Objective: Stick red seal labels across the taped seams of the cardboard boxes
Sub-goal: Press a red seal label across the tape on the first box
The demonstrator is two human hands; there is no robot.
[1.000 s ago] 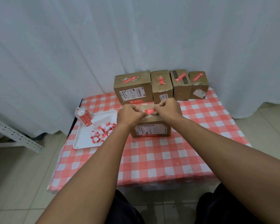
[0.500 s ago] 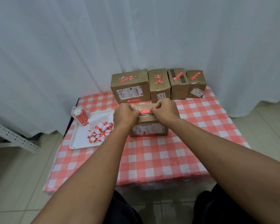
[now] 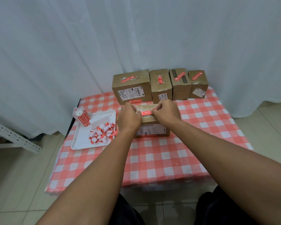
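A cardboard box (image 3: 152, 129) sits mid-table under both my hands. A red seal label (image 3: 147, 112) lies across its taped top seam. My left hand (image 3: 128, 118) holds the label's left end with curled fingers. My right hand (image 3: 166, 112) pinches its right end. Behind stand several boxes in a row, each with a red label on top: a large one (image 3: 131, 86), a second (image 3: 160, 85), a third (image 3: 179, 83) and a small one (image 3: 198, 83).
A white tray (image 3: 81, 140) at the table's left holds a label roll (image 3: 82, 117), a white block (image 3: 101, 120) and several curled label backings (image 3: 102, 132). A red checked cloth (image 3: 152, 159) covers the table. White curtain behind; a metal rack leg (image 3: 15, 137) at left.
The camera view has shifted slightly. Both hands stay on the label's ends over the front box, with the label now lying flatter across the seam.
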